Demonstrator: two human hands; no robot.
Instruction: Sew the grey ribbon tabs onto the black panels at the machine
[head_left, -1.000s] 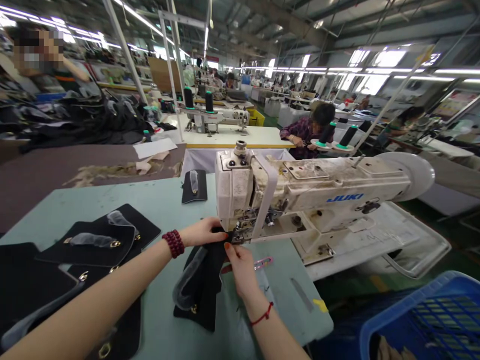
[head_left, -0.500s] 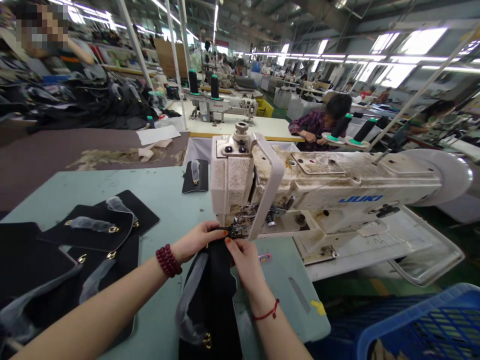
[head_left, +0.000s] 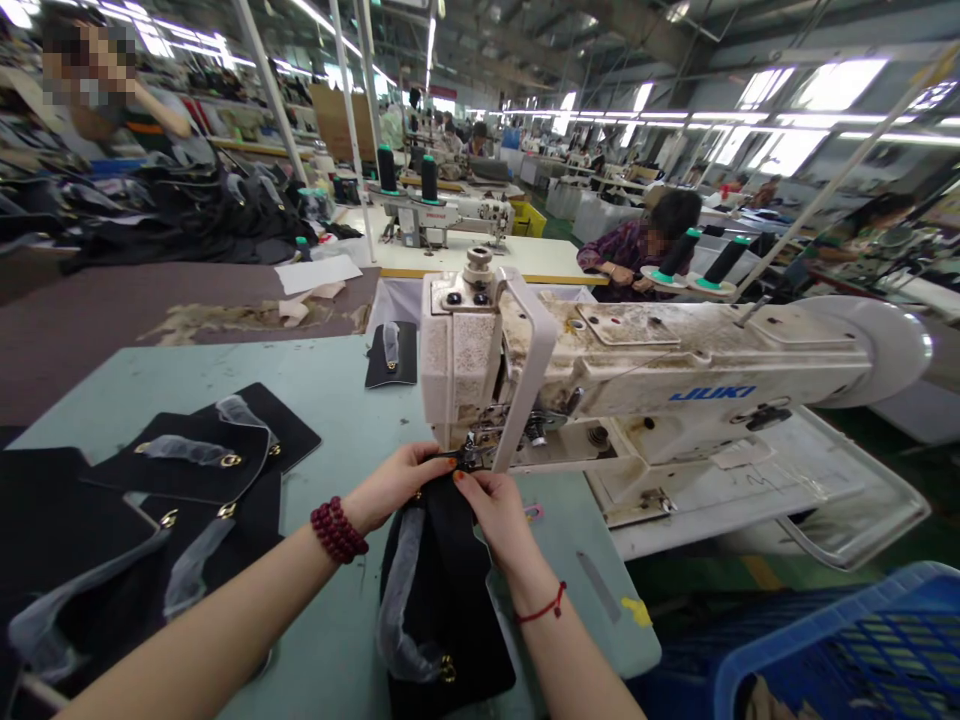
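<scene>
A black fabric piece (head_left: 457, 600) with a plastic-wrapped strap (head_left: 401, 590) and gold rings hangs toward me from the needle area of a white sewing machine (head_left: 637, 350). My left hand (head_left: 397, 485) pinches its upper left edge beside the presser foot (head_left: 471, 452). On the right of the same edge, my right hand (head_left: 499, 505) grips the piece between thumb and fingers. Both hands are close together, just in front of the foot. The fabric under the foot is hidden.
More black pieces (head_left: 202, 455) with wrapped straps lie at the left of the pale green table (head_left: 337, 400); a small one (head_left: 391, 355) is near its far edge. A blue basket (head_left: 840, 620) stands lower right. A person (head_left: 637, 240) works beyond the machine.
The lower part of the held black piece has swung to the right and more of its outline shows. Both hands stay near the presser foot, still gripping it.
</scene>
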